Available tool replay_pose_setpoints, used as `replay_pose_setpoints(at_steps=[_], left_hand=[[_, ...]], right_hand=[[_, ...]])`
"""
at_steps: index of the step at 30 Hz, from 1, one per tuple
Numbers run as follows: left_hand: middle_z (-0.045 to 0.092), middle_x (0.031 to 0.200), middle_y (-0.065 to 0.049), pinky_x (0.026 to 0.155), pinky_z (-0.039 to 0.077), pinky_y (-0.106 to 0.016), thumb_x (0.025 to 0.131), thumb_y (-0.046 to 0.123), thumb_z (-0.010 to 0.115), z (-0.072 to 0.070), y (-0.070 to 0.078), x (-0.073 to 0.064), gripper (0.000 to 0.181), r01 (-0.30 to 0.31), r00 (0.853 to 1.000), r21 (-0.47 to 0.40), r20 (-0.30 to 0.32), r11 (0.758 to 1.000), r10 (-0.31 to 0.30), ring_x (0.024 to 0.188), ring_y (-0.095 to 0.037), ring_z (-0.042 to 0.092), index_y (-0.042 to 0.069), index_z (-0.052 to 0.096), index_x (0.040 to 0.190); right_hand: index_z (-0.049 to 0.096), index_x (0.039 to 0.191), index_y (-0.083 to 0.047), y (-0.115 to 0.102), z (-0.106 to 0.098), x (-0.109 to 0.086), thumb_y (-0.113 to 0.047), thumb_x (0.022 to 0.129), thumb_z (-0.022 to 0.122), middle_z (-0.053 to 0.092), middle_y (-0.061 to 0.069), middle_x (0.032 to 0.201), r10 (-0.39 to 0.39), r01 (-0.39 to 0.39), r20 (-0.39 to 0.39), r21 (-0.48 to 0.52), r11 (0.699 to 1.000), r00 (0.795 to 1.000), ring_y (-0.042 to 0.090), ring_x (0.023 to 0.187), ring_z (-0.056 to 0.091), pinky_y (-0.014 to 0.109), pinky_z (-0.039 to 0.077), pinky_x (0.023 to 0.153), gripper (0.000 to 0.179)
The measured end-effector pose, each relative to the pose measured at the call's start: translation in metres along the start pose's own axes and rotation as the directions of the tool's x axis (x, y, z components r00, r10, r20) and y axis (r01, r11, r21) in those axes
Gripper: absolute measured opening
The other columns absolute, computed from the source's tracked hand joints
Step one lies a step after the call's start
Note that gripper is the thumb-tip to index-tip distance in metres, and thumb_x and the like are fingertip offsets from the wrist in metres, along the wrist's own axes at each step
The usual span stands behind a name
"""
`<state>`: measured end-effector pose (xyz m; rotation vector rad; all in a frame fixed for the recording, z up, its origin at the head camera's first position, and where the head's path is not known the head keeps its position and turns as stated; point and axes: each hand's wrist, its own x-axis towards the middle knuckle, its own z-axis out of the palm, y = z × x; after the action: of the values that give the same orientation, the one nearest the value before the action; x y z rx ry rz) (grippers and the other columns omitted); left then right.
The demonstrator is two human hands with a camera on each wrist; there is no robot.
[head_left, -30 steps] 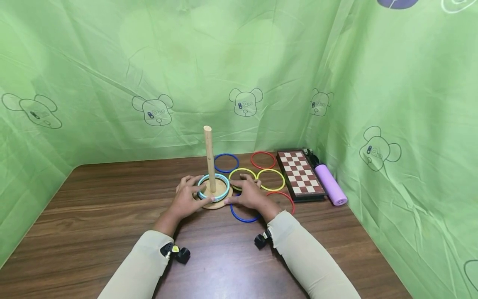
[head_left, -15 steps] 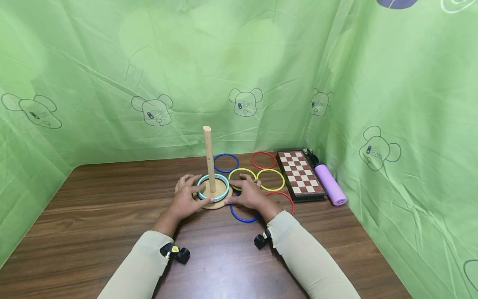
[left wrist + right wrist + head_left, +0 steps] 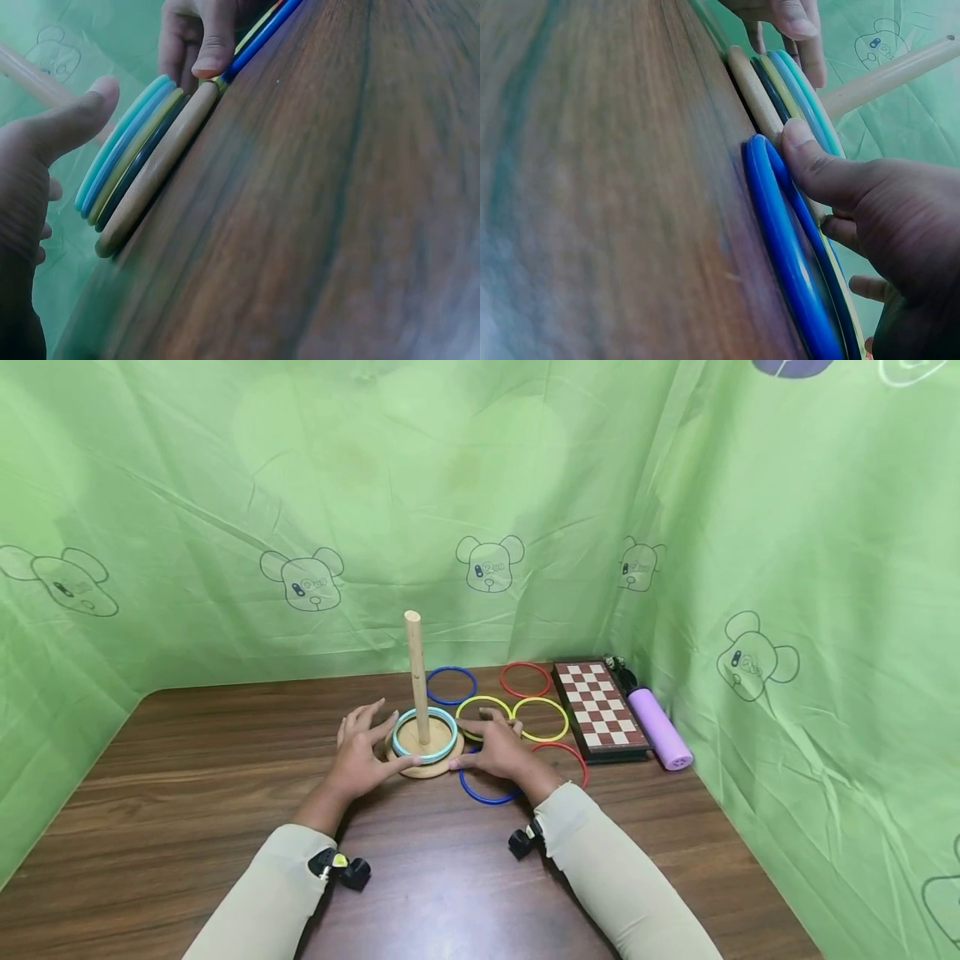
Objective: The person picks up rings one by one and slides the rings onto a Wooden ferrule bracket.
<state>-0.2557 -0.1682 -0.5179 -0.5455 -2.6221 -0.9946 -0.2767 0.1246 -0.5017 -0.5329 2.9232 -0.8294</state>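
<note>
On either side of the ring stack (image 3: 133, 157), hands wide: left hand (image 3: 358, 756) spread, right hand (image 3: 498, 747) thumb at base (image 3: 159, 166). Stack circles peg (image 3: 417, 681) between them. Around and beyond right hand: loose rings (image 3: 567, 720), chessboard (image 3: 602, 706), purple tube (image 3: 660, 729).

Ring stack (image 3: 133, 152) around peg (image 3: 418, 681) on base (image 3: 159, 166), loose rings (image 3: 540, 697) to its right, then chessboard (image 3: 600, 710), then cylinder (image 3: 660, 728)

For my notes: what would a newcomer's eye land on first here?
Probably the tall wooden peg, standing on its round base between the left hand and the right hand, with a stack of rings around its foot. Next, the loose red, yellow and blue rings to its right. Printed green cloth hangs behind it all.
</note>
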Motion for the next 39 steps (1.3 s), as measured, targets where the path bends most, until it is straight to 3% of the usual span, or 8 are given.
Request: replay_pose_setpoints(at_steps=[7,20,24,31,39], left_hand=[[0.031,0.177,-0.027,0.125,0.011,-0.086,0.078,0.057,0.095,-0.003,-0.005,-0.001,0.107,0.048,0.996,0.061,0.071,0.997,-0.052,0.161,-0.054,0.026,-0.007,0.056,0.154],[0.027,0.178,-0.029,0.124,0.008,-0.088,0.072,0.070,0.094,-0.003,-0.011,-0.003,0.122,0.099,0.981,0.125,0.155,0.987,-0.118,0.161,-0.056,0.027,-0.008,0.053,0.157],[0.028,0.178,-0.029,0.124,0.008,-0.087,0.070,0.074,0.092,-0.004,-0.014,-0.006,0.126,0.100,0.975,0.161,0.179,0.982,-0.129,0.161,-0.057,0.029,-0.005,0.051,0.159],[0.031,0.177,-0.029,0.127,0.007,-0.085,0.076,0.080,0.085,-0.005,-0.016,-0.007,0.125,0.093,0.965,0.192,0.224,0.977,-0.136,0.164,-0.053,0.026,0.004,0.043,0.167],[0.035,0.176,-0.025,0.127,0.007,-0.085,0.080,0.079,0.081,-0.007,-0.014,-0.009,0.119,0.085,0.964,0.212,0.231,0.974,-0.135,0.165,-0.051,0.026,0.007,0.044,0.168]], right_hand=[[0.060,0.158,-0.029,0.000,0.000,0.000,-0.057,0.082,0.093,0.044,0.021,0.172,-0.002,0.002,0.013,0.006,1.000,1.000,0.035,0.165,0.032,0.066,0.020,0.123,0.088],[0.060,0.159,-0.027,0.000,0.000,0.001,-0.057,0.084,0.091,0.050,0.019,0.169,-0.007,0.007,0.020,0.008,1.000,1.000,0.039,0.164,0.035,0.068,0.021,0.121,0.086],[0.059,0.159,-0.027,-0.001,0.000,0.000,-0.058,0.084,0.091,0.050,0.018,0.169,-0.007,0.008,0.019,-0.003,1.000,1.000,0.038,0.164,0.035,0.069,0.021,0.121,0.087],[0.054,0.163,-0.022,-0.005,-0.006,-0.004,-0.059,0.084,0.091,0.051,0.015,0.169,-0.013,0.013,0.009,-0.010,1.000,1.000,0.038,0.166,0.031,0.075,0.016,0.125,0.095],[0.048,0.167,-0.017,0.000,-0.014,-0.020,-0.060,0.085,0.090,0.039,0.007,0.178,-0.116,0.117,0.016,-0.024,0.993,0.993,0.043,0.168,0.024,0.082,0.018,0.120,0.101]])
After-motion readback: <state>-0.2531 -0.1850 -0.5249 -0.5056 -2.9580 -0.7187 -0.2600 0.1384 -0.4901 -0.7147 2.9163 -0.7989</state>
